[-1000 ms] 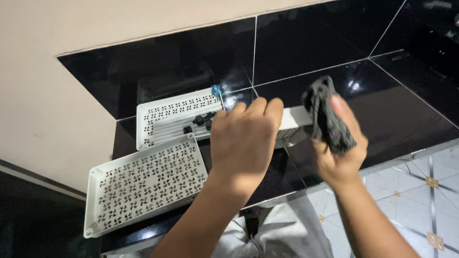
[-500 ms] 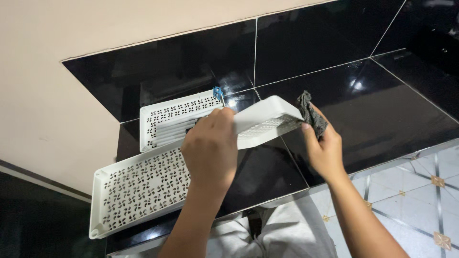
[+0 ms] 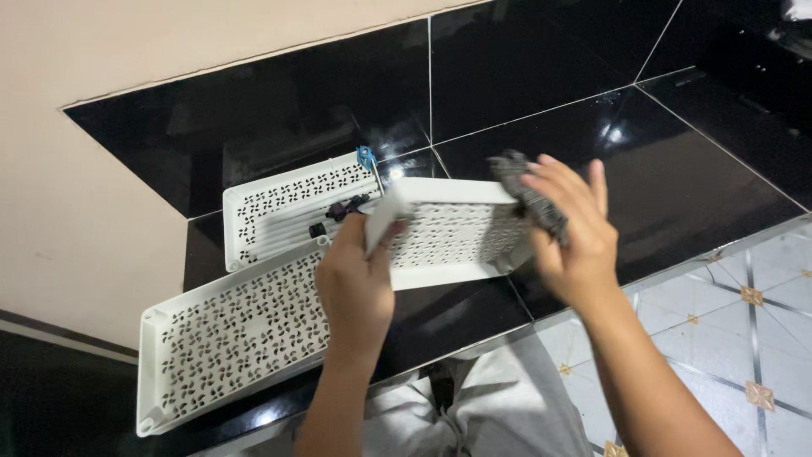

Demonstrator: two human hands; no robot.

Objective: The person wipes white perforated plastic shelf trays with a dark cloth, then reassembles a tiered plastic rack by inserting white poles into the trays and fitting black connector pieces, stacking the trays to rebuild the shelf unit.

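Note:
My left hand (image 3: 355, 283) grips the left end of a white perforated plastic tray (image 3: 452, 233), held up above the black tiled floor with its patterned bottom facing me. My right hand (image 3: 575, 237) holds a dark grey cloth (image 3: 529, 195) pressed against the tray's right end. Two more white perforated trays lie on the floor: one (image 3: 233, 338) at the lower left, one (image 3: 288, 207) behind it with small black parts and a blue clip (image 3: 366, 158) in it.
A beige wall (image 3: 127, 127) rises at the left. Glossy black tiles (image 3: 660, 152) stretch to the right. A white patterned tile floor (image 3: 727, 313) lies lower right. My grey-trousered legs (image 3: 482, 415) sit at the bottom.
The held tray has turned from edge-on to show its perforated bottom. My right hand with the cloth has moved down onto the tray's right end.

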